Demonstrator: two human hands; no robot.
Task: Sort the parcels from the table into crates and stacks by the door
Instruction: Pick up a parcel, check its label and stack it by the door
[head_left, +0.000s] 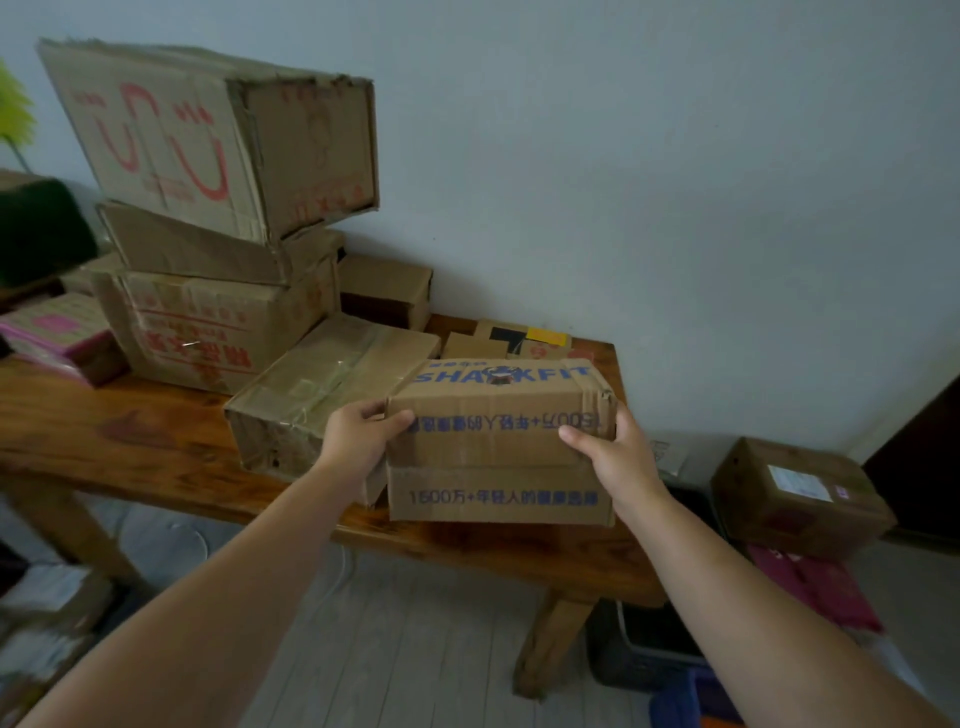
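At the bench (104, 415), cut off leftward, left hand (358, 436) and right hand (613, 457) clamp the box (498, 452) by its ends, fingers mostly hidden

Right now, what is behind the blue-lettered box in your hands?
Behind the blue-lettered box, gripped by the left hand and right hand, small cartons lie on the wooden table near the wall. The box hides their lower parts.
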